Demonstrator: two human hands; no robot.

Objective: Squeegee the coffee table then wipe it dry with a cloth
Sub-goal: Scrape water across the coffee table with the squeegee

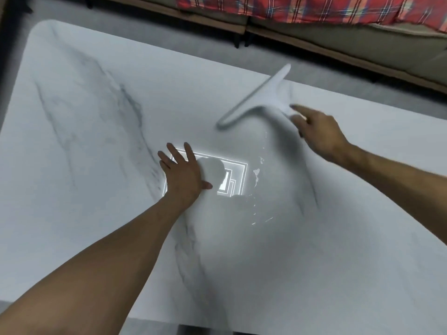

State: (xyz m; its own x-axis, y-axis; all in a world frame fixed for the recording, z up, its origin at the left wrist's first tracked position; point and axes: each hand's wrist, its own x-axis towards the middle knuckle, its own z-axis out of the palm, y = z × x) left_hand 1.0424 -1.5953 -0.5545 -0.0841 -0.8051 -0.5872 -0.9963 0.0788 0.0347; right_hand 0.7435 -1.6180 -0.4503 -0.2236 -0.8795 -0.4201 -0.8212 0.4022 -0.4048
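Both hands are over the white marble-veined coffee table [84, 189], but only one is at the tool. The right hand [319, 134] reaches forward and to the right, its fingers closed round the end of the handle of the pale grey T-shaped plastic squeegee [260, 97]; how firmly it grips I cannot tell, since the hand is blurred. The left hand [183, 175] lies flat with fingers spread, palm down on the tabletop near the middle, holding nothing, well apart from the squeegee. The squeegee sits at the far right part of the table, ahead of the right hand. Its handle runs from that hand up and to the left, meeting the blade bar — whose long axis slants from lower left near the table's centre to upper right at the far edge. Between the hands, just right of the bright square glare of a ceiling light [232, 175], streaks of water [256, 175] glint on the surface. No cloth is in view. The stroke, I judge, belongs to the right hand, pulling the blade back toward the body across those wet streaks, while the left hand merely braces.
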